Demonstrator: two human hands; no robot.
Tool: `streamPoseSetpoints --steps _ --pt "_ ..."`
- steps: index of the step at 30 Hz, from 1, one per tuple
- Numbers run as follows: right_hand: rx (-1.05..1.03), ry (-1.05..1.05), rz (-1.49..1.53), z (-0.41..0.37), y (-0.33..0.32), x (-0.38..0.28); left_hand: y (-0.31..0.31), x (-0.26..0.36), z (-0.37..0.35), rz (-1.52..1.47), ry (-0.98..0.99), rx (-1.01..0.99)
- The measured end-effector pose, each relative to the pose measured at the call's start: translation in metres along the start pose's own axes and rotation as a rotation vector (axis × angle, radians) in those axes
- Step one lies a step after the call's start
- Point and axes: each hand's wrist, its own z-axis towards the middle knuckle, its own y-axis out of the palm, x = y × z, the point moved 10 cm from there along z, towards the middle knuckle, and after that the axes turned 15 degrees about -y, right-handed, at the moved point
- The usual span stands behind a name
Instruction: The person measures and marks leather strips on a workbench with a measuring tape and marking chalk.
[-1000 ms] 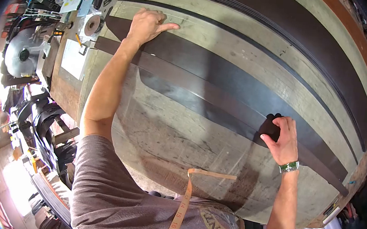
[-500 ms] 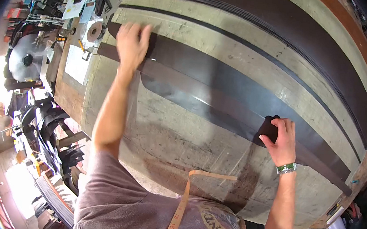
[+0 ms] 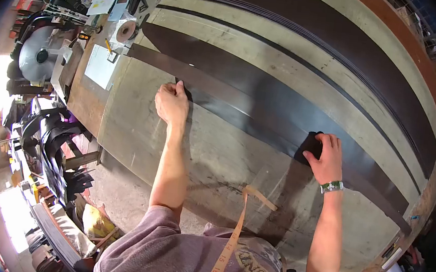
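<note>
Long dark brown leather-like strips overlap on the worktable in front of me. The upper one is a wide strip [image 3: 211, 52]; a narrower strip [image 3: 151, 57] lies along its lower edge. My left hand [image 3: 172, 101] is closed, thumb and fingers pinching the left end of the lowest dark strip [image 3: 216, 106]. Farther right, my right hand [image 3: 325, 159] curls around a small black block [image 3: 309, 146], which rests on the strips. Its underside is hidden. A tape measure [image 3: 233, 234] hangs down over my shirt onto the table edge.
Beyond the strips lie a thin dark band [image 3: 270, 53] and a stack of dark sheets [image 3: 317, 23] on the table [image 3: 236, 167]. At the left, a side bench holds paper [image 3: 100, 66] and a tape roll [image 3: 126, 30]. A fan [image 3: 42, 54] stands past it.
My left hand has come down from the upper strip to the lowest strip's left end and pinched it. My right hand stays on the block. The whole view has shifted slightly.
</note>
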Motion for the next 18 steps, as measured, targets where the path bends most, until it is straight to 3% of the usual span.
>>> streamPoseSetpoints --steps 3,5,6,7,8,9,10,14,18 --pt "0.009 -0.028 -0.001 0.0 0.004 0.004 -0.001 -0.001 0.009 0.068 0.038 0.016" --pt "-0.009 0.012 0.004 0.005 0.013 0.0 0.005 -0.002 0.026 0.493 0.152 0.154" --pt "0.086 -0.05 -0.045 0.0 0.011 -0.005 0.022 0.005 0.025 0.435 0.624 0.107" --pt "0.107 -0.06 -0.1 -0.005 0.016 -0.004 0.007 0.022 0.011 0.573 0.402 -0.003" --pt "0.016 0.018 -0.051 -0.007 0.013 -0.002 0.022 -0.003 0.039 0.291 0.359 -0.084" --pt "0.133 -0.012 -0.094 -0.019 0.008 -0.003 0.025 -0.013 0.046 0.052 0.163 -0.169" --pt "0.16 -0.008 -0.074 -0.025 0.003 -0.003 0.028 -0.013 0.055 0.173 0.138 -0.121" --pt "0.298 -0.013 0.032 -0.075 -0.014 -0.003 0.015 -0.014 0.051 0.035 0.083 -0.094" --pt "0.344 0.07 0.032 -0.157 -0.032 0.026 0.035 -0.016 0.055 0.023 0.111 -0.184"
